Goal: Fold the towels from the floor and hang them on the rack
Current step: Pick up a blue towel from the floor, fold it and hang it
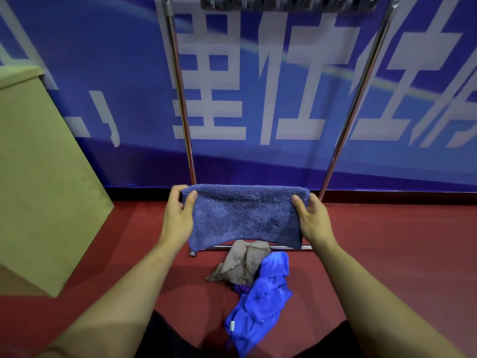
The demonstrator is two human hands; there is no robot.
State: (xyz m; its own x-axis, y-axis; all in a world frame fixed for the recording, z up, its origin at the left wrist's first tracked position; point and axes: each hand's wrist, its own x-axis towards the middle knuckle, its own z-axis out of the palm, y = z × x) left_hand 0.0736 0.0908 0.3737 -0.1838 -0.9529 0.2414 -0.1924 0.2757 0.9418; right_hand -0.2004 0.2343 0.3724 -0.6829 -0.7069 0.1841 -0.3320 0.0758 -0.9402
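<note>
A grey-blue towel (pixel 245 215) hangs folded in front of me, stretched flat between both hands. My left hand (pixel 178 215) pinches its upper left corner and my right hand (pixel 311 219) pinches its upper right corner. Below it on the red floor lie a crumpled tan towel (pixel 241 267) and a bright blue towel (pixel 260 301), with a bit of purple cloth between them. The metal rack (pixel 180 99) stands behind, its two uprights rising to a top bar at the frame's upper edge; its base bar (pixel 284 247) shows under the held towel.
A tan cardboard box (pixel 38 177) stands at the left on the red floor (pixel 387 241). A blue banner with large white characters (pixel 258 86) covers the wall behind the rack. My dark-clothed legs show at the bottom.
</note>
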